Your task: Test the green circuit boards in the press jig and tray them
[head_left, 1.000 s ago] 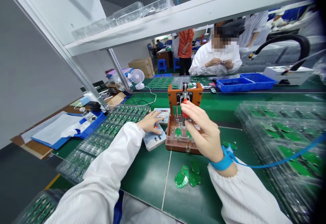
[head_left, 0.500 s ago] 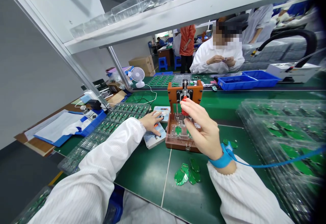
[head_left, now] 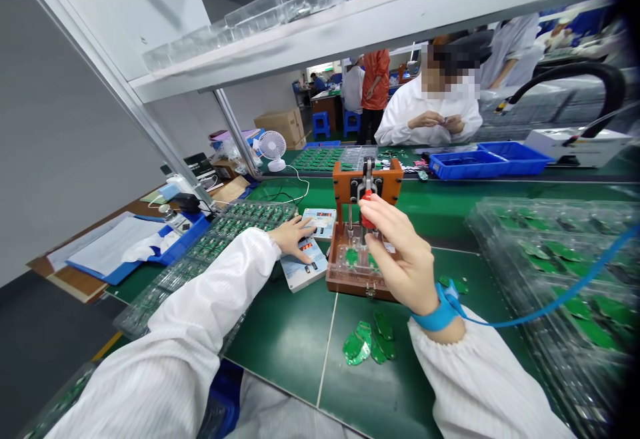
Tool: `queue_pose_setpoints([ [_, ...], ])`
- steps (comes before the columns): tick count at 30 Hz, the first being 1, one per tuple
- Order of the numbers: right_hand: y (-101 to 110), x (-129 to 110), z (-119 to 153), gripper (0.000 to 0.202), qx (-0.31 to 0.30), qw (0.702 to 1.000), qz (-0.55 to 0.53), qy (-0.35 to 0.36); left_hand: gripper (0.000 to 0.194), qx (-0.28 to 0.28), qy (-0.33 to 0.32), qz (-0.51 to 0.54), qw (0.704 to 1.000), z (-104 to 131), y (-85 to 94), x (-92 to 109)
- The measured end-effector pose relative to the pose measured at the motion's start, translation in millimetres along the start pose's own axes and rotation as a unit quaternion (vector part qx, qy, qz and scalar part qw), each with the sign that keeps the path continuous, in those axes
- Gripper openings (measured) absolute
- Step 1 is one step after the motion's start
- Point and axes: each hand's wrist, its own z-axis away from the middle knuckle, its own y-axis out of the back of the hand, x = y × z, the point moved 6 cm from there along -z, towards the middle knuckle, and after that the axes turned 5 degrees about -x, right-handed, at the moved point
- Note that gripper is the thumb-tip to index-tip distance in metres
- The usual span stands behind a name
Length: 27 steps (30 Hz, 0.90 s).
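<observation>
My right hand (head_left: 404,256), with a blue wrist strap (head_left: 437,312) on it, has its fingers and thumb about the red handle (head_left: 369,207) of a toggle clamp. The clamp belongs to an orange and brown test fixture (head_left: 343,192), in whose clear bed a green circuit board (head_left: 351,256) shows. My left hand (head_left: 293,236) is open, fingers spread over two white boxes. The nearer box (head_left: 303,278) has a lit red number display; the farther box (head_left: 325,220) lies just behind it. Several loose green boards (head_left: 369,340) lie in front of the fixture.
Clear trays of boards are stacked at right (head_left: 560,252); another board tray (head_left: 235,232) is at left. A few boards (head_left: 455,284) lie right of the fixture. Blue bins (head_left: 467,164), a small fan (head_left: 273,147) and a co-worker (head_left: 430,109) are beyond. A shelf (head_left: 310,42) crosses overhead.
The view has shifted slightly. My left hand has drawn back a little to the left, uncovering more of the nearer box. My right hand stays at the red handle.
</observation>
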Motion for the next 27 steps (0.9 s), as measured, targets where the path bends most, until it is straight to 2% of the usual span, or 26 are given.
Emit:
queue_pose_setpoints([
  [27,-1.9,2.3,-0.2,0.060,0.002,1.000,-0.007,0.019,0.129,-0.068,0.025,-0.005,0.997,1.0,-10.0,3.8],
])
